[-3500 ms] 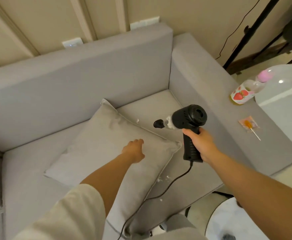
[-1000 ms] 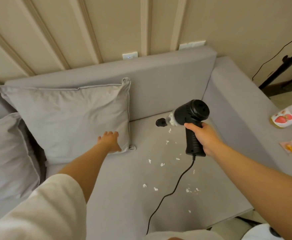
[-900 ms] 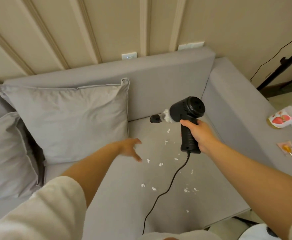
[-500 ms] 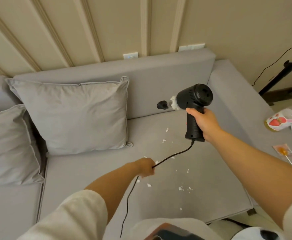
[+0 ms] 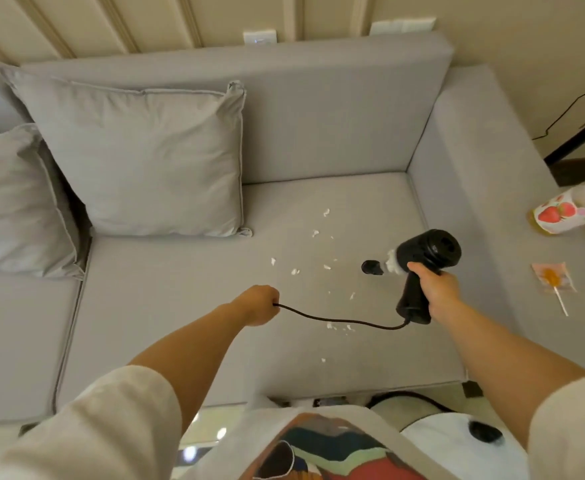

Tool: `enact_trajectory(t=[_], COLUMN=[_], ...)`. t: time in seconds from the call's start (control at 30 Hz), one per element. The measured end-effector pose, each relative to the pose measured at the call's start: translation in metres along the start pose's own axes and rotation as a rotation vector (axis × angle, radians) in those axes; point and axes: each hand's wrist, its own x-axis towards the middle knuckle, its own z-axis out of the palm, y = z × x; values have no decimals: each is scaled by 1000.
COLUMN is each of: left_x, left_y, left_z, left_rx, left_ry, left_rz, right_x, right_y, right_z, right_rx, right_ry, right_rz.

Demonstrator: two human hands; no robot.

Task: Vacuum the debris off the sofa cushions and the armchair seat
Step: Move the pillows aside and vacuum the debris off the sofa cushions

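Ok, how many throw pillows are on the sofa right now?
2. One pillow leans upright against the sofa backrest; a second pillow sits at its left, cut off by the frame edge. More may lie out of view.

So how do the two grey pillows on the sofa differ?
The right pillow shows whole; the left pillow is cut by the frame edge. The right pillow leans against the sofa backrest, standing behind and partly overlapping the left pillow, which sits nearer the camera. Both are grey with piped edges.
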Motion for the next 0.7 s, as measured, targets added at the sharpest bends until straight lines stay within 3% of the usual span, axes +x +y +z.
enact_trajectory(t=[0.7], left_x=[-36], left_y=[-19], left_z=[51], left_rx=[-111], left_ry=[-11], left_rz=[14], right_x=[-17], right_y=[74], right_z=[6], right_rx=[-41], right_ry=[-12], right_rz=[51])
